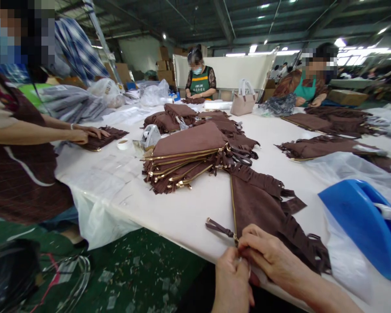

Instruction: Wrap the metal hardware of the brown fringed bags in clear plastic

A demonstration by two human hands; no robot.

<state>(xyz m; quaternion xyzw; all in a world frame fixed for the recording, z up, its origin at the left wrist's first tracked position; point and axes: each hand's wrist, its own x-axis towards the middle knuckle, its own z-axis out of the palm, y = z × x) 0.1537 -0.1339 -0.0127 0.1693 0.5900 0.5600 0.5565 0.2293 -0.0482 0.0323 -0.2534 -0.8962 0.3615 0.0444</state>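
A brown fringed pouch (260,204) lies near the table's front edge, its gold zipper running down the left side. At its lower end, my left hand (233,276) and my right hand (263,250) meet, with fingers pinched together beside the zipper end. What sits between the fingertips is too small and hidden to name. A zipper pull with a brown strap (220,227) sticks out left of the zipper, just above my hands. Behind the pouch stands a stack of brown fringed pouches (189,141) with gold zippers.
A blue plastic bin (361,226) lies at the right, by clear plastic bags (345,169). A person's hands press a brown fringed piece (107,137) at the left. A tape roll (124,144) and a beige handbag (243,102) are farther back, near two other people.
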